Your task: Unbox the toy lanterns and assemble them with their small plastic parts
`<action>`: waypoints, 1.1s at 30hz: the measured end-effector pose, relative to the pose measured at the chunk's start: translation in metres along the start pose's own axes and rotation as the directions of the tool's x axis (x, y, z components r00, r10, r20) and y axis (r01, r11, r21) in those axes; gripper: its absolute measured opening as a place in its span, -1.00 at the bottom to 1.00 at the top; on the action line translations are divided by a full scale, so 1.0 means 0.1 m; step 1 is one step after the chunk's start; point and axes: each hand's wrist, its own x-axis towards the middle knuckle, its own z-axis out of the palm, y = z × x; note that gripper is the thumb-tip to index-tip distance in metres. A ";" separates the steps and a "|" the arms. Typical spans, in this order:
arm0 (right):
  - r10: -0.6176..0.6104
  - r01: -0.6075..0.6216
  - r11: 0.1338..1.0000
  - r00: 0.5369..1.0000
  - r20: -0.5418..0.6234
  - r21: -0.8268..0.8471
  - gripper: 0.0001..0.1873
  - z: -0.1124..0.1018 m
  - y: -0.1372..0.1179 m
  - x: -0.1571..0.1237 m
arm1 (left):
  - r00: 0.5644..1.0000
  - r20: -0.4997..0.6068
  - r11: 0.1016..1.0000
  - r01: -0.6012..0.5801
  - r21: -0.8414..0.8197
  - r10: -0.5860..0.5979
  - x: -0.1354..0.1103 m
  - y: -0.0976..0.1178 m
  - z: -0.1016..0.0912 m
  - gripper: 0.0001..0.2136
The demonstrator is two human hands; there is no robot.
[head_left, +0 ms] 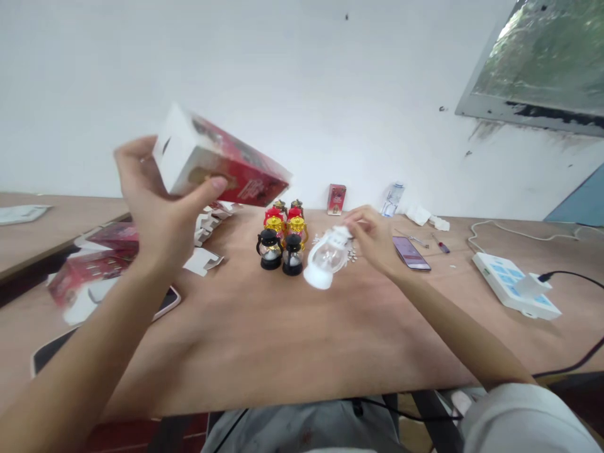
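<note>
I have a white wall [283, 75] across the top of my view and a wooden table [302, 340] filling the lower part. On my left side of the frame lie crumpled red-and-white cartons [101, 264]. At upper left I see the left hand [160, 207] clamped on a red-and-white box [236, 160], thumb on its printed side; the box is raised, tilted and blurred. At lower right sits a white power strip [514, 286]. Right of centre, the right hand [370, 239] has thumb and fingertips pinched on the top of a white lantern [328, 257], which leans; I cannot tell whether its base touches the table. Just beside it, mid-frame, two black lanterns [270, 250] stand upright before gold and red ones. Right of the hand I see a phone [411, 253], then a small screwdriver [441, 245].
</note>
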 end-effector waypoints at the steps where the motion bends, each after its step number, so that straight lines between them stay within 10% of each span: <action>1: -0.070 0.080 0.993 0.991 0.118 -0.087 -0.83 0.10 -0.07 -0.02 | 0.999 0.030 0.998 0.038 -0.051 -0.036 0.10 0.04 0.04 -0.27; 5: -0.164 0.345 0.891 0.852 0.498 -0.297 -0.85 0.48 -0.22 -0.13 | 0.965 0.231 0.993 0.118 0.026 -0.120 0.23 0.36 0.25 -0.30; 9: -0.106 0.379 0.843 0.813 0.573 -0.381 -0.86 0.58 -0.16 -0.19 | 0.932 0.346 0.952 -0.198 0.233 0.109 0.08 0.53 0.44 -0.43; 12: -0.161 0.361 0.864 0.858 0.487 -0.351 -0.82 0.53 -0.16 -0.19 | 0.888 0.419 0.913 -0.315 0.258 0.188 -0.02 0.47 0.53 -0.50; 15: -0.267 0.302 0.905 0.951 0.155 -0.298 -0.82 0.49 -0.26 -0.13 | 0.869 0.443 0.894 -0.360 0.265 0.219 -0.07 0.37 0.58 -0.53; 19: -0.240 0.204 0.955 0.958 -0.160 -0.213 -0.79 0.55 -0.45 0.02 | 0.849 0.457 0.853 -0.427 0.299 0.265 -0.14 0.31 0.62 -0.59; 33: -0.131 0.114 0.986 0.982 -0.137 -0.120 -0.63 0.52 -0.43 0.08 | 0.827 0.438 0.813 -0.502 0.295 0.352 -0.20 0.19 0.67 -0.62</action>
